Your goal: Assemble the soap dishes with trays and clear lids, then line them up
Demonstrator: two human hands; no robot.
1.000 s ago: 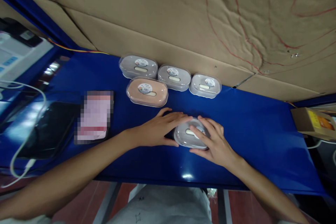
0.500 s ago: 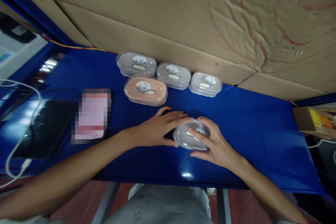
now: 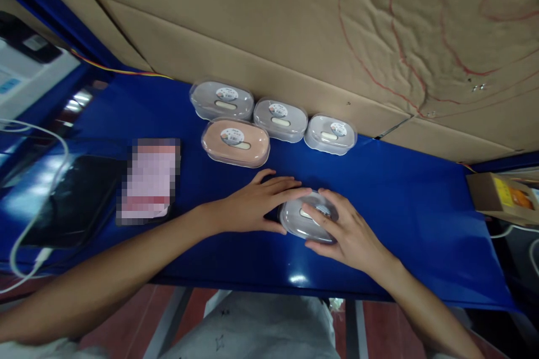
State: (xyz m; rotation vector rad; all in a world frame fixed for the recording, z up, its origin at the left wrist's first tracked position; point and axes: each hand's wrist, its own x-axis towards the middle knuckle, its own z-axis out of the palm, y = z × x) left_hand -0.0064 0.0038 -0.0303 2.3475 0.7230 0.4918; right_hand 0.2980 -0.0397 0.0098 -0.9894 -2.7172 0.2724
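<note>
A small oval grey plastic box point(image 3: 295, 219) with a clear lid, a round label and a pale oval piece on top lies near the table's front edge. From the right, my right hand point(image 3: 347, 230) grips it, thumb on the near side and fingers over the lid and far side. At its left end is my left hand point(image 3: 252, 205), fingers stretched out and thumb apart; its index finger touches the far rim and the thumb tip meets the near left side. The box's right end is partly hidden by my right hand.
Three grey lidded boxes point(image 3: 280, 119) line the brown cardboard wall point(image 3: 210, 22), with a peach one point(image 3: 236, 148) in front. On the left lie a phone with a blurred screen point(image 3: 151, 176), a black device point(image 3: 76, 196) and a white cable point(image 3: 42, 258). A cardboard box point(image 3: 492, 196) stands far right.
The view has shifted slightly. Both hands keep their places around the grey box, with no clear movement of the box on the table.
</note>
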